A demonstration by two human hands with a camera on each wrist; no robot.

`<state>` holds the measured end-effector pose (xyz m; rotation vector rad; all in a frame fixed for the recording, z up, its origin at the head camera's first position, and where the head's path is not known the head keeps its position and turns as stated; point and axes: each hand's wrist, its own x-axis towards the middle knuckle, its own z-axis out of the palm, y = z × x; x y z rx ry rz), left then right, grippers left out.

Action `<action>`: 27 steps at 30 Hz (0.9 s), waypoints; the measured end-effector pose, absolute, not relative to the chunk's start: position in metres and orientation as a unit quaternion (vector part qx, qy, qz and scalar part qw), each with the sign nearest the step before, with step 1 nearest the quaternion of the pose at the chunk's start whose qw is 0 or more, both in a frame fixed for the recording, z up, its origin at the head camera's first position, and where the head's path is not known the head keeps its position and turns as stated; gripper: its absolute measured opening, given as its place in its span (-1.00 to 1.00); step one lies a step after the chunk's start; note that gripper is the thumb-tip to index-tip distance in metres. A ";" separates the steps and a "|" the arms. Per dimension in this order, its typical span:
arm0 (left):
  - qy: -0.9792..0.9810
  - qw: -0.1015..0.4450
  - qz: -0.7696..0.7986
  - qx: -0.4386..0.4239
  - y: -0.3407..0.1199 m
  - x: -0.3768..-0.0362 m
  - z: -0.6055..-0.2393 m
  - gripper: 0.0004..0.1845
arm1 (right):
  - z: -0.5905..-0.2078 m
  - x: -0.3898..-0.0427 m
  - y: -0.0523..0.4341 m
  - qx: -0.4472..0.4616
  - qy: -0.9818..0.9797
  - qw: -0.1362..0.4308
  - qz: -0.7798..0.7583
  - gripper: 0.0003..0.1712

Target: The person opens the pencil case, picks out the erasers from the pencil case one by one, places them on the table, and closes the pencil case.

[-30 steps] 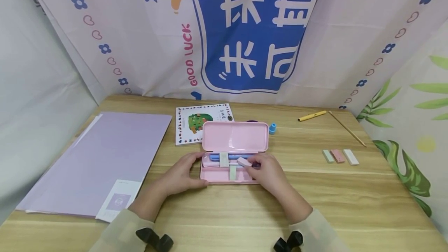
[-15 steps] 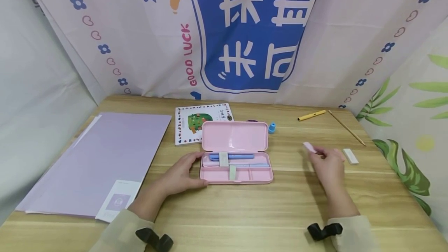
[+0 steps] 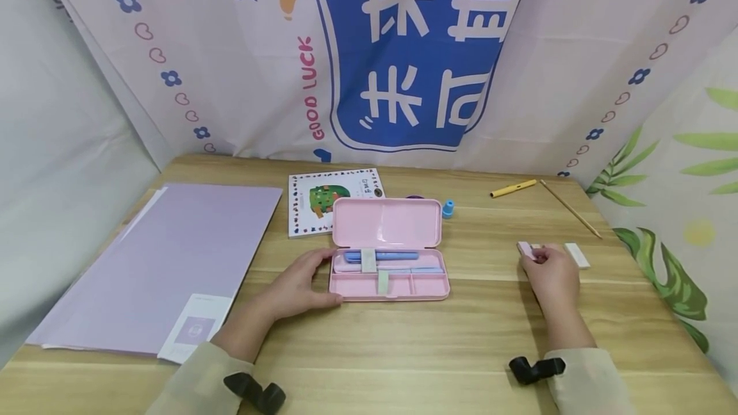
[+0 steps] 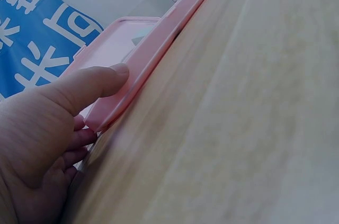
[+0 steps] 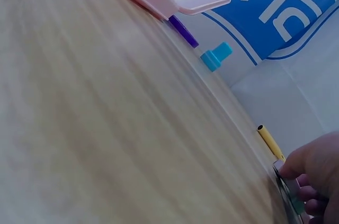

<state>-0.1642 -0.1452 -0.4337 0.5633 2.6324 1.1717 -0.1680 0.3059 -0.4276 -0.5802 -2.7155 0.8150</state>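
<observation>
The open pink pencil case (image 3: 431,291) sits mid-table, its lid raised at the back. My left hand (image 3: 296,290) holds its left end, with the thumb on the front wall in the left wrist view. A blue pen (image 3: 398,256) and a light blue pencil-like stick (image 3: 426,271) lie inside; two pale green blocks (image 3: 368,261) rest across the compartments. Off to the right, my right hand (image 3: 553,280) pinches a small lilac eraser (image 3: 526,250) low over the table. Just beyond that hand lies a white eraser (image 3: 577,256); the green and pink ones are mostly hidden under the fingers.
Behind the case are a booklet (image 3: 308,207), a blue bottle-shaped piece (image 3: 448,209) and a purple stick (image 5: 183,32). A yellow pen (image 3: 513,188) and a thin wooden stick (image 3: 571,210) lie at the back right. A large lilac folder (image 3: 190,242) covers the left side.
My right hand has carried the lilac eraser from over the pencil case to the row of erasers on the right, and lowered it there. My left hand has stayed on the case.
</observation>
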 end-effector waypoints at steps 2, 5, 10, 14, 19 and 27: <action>0.892 0.103 0.396 0.191 -0.145 -0.164 -0.433 -0.04 | -0.427 -0.168 0.305 -0.199 -0.932 0.117 0.279 -0.60; 0.894 0.103 0.394 0.189 -0.145 -0.164 -0.433 -0.04 | -0.425 -0.167 0.304 -0.205 -0.932 0.100 0.283 -0.58; 0.894 0.101 0.393 0.190 -0.145 -0.164 -0.433 -0.05 | -0.423 -0.165 0.301 -0.207 -0.934 0.093 0.277 -0.55; 0.893 0.100 0.394 0.192 -0.145 -0.164 -0.433 -0.06 | -0.419 -0.164 0.294 -0.190 -0.934 0.120 0.277 -0.51; 0.895 0.103 0.393 0.187 -0.145 -0.163 -0.433 -0.05 | -0.418 -0.166 0.267 -0.084 -0.933 0.118 0.331 -0.55; 0.896 0.103 0.391 0.185 -0.145 -0.164 -0.434 -0.05 | -0.421 -0.163 0.192 0.109 -0.922 0.080 0.362 -0.73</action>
